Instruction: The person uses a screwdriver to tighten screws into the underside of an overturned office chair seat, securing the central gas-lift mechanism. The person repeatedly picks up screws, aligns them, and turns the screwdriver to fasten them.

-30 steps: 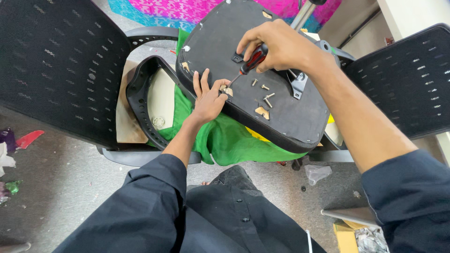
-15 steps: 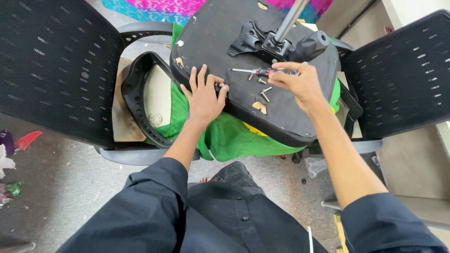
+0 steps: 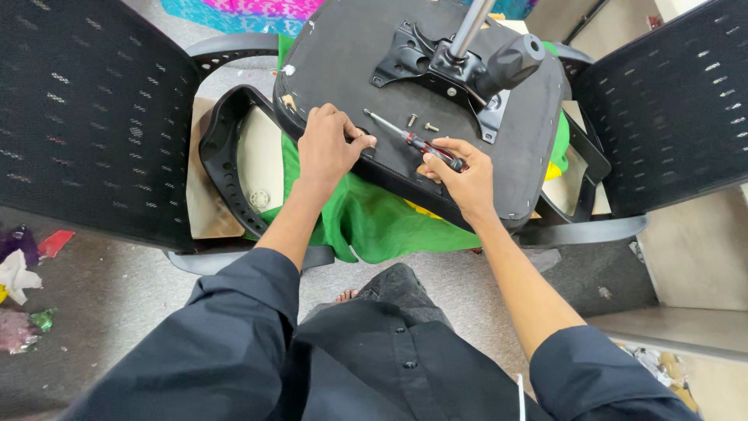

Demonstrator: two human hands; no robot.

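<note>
Two loose screws point(image 3: 421, 123) are lying on the upturned seat base point(image 3: 343, 62) just far of my screwdriver point(image 3: 413, 141), which my right hand point(image 3: 461, 181) is grasping by its handle while my left hand point(image 3: 329, 146), fingers curled, is pressing the near-left edge, so fastening seems unfinished.

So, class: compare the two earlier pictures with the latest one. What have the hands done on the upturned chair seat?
The right hand drew back from the metal bracket toward the seat's near edge, screwdriver in its grip, tip now aimed left. The left hand went from lying flat with fingers spread to curled at the edge. The black seat, green cloth and loose screws stayed put.
</note>
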